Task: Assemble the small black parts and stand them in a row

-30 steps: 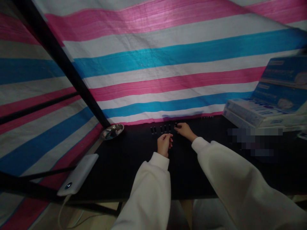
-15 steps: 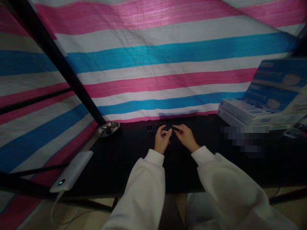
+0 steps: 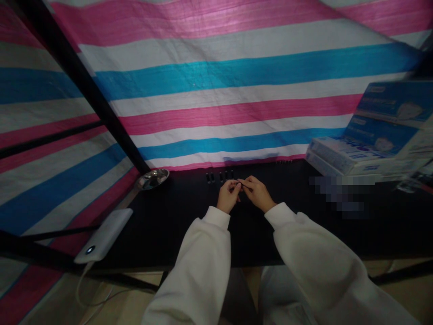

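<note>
My left hand (image 3: 228,195) and my right hand (image 3: 259,193) meet fingertip to fingertip above the black table. Both are closed in a pinch. A tiny dark piece (image 3: 240,183) shows between the fingertips; its kind is too small to make out, and the fingers hide most of it. Just beyond my left hand, several small dark cylinders (image 3: 212,177) stand upright in a loose row, with light spots at their ends.
A shiny metal dish (image 3: 153,179) sits at the table's back left corner. A white power bank (image 3: 104,235) with a cable lies at the left edge. Blue and white boxes (image 3: 375,135) are stacked at right. Tiny pieces (image 3: 284,161) line the back edge below the striped sheet (image 3: 219,106).
My right hand has moved left with the small dark piece, and its fingertips now meet those of my left hand. The left hand's fingers have drawn closer together.
</note>
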### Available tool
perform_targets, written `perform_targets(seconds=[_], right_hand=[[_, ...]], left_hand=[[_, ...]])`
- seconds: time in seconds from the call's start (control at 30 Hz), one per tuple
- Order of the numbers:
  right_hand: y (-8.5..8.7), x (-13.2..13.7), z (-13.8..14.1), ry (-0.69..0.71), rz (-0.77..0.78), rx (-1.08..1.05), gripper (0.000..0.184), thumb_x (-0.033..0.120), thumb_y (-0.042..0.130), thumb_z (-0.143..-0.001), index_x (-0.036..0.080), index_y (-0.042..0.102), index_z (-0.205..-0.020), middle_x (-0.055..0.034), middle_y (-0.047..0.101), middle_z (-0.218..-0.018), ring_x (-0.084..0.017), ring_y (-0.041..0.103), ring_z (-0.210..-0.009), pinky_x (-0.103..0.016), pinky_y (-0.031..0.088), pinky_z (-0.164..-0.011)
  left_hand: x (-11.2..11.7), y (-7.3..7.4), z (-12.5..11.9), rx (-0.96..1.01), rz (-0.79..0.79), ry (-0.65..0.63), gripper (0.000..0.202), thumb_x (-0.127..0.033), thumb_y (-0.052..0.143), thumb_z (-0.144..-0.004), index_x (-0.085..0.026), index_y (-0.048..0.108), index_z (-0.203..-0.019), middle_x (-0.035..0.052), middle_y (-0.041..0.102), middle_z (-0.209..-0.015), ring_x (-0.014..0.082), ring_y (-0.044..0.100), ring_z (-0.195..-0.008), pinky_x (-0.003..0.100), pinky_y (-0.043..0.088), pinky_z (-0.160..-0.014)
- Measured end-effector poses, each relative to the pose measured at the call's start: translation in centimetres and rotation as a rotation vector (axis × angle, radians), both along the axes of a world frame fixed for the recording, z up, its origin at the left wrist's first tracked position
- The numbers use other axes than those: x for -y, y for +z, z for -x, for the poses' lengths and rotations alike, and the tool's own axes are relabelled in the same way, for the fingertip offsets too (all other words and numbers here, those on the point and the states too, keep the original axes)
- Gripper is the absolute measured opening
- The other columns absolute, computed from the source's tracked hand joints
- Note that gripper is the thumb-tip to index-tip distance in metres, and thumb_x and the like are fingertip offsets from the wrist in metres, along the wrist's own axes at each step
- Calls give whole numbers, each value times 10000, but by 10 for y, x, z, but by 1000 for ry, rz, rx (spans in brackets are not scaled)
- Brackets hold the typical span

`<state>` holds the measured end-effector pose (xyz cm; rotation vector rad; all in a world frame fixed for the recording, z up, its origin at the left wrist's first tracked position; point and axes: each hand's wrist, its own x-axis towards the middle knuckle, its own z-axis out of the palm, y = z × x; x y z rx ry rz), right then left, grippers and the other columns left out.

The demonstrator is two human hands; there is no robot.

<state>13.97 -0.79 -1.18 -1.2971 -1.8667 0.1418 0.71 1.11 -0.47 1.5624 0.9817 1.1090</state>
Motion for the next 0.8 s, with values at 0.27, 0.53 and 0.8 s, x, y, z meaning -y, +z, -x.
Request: perform_targets(seconds=[0.27, 0.53, 0.8], right_hand=[[8, 5, 1, 1, -22, -225, 439, 176, 373, -778, 183, 394, -1216, -83, 501, -1067, -129, 519, -804, -253, 416, -734], [-2, -4, 2, 10, 300, -472, 456, 540, 320, -786, 172, 498, -584, 16, 468, -468, -86, 422, -415, -209, 327, -435], [4, -5, 5, 140, 501, -893, 401, 545, 473, -691, 164, 474, -567, 41, 425, -419, -54, 356, -319, -182, 222, -311]], left_hand=[[-3, 2, 4, 53, -35, 104, 213, -258, 481, -740, -142, 467, -918, 2, 567, -720, 11, 404, -314, 153, 310, -314], [-1, 3, 2, 81, -32, 67, 222, -253, 505, -723, -138, 475, -911, 10, 570, -732, 11, 408, -314, 149, 319, -305], [-2, 1, 2, 76, -33, 72, 270, -321, 526, -718, -133, 493, -909, 4, 572, -704, 21, 415, -310, 158, 309, -301]])
